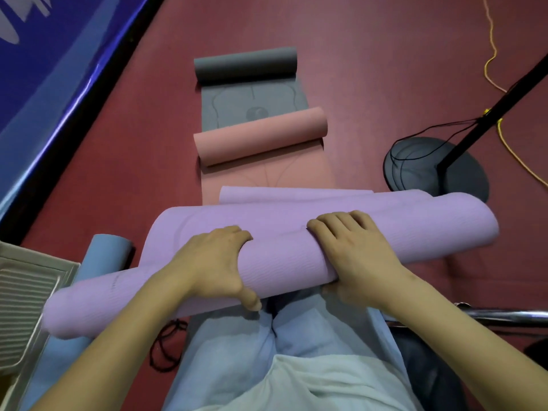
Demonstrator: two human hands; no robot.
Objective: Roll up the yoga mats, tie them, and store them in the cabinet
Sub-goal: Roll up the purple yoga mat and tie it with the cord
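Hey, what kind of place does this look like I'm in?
Probably a gym or fitness studio. Several yoga mats lie partly rolled on a dark red sports floor: a purple mat under both hands, a pink mat and a grey mat beyond.

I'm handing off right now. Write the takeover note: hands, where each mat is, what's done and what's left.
Left hand and right hand: both gripping the purple mat roll, held over the lap.
Purple mat: mostly rolled, a loose tail still lies flat ahead.
Pink mat and grey mat: each partly rolled on the red floor, further out.
Blue mat: rolled, at the left; tie not visible.
Black cord: on the floor by the left knee.
Left: finish rolling, tie all, store. Cabinet not clearly in view.
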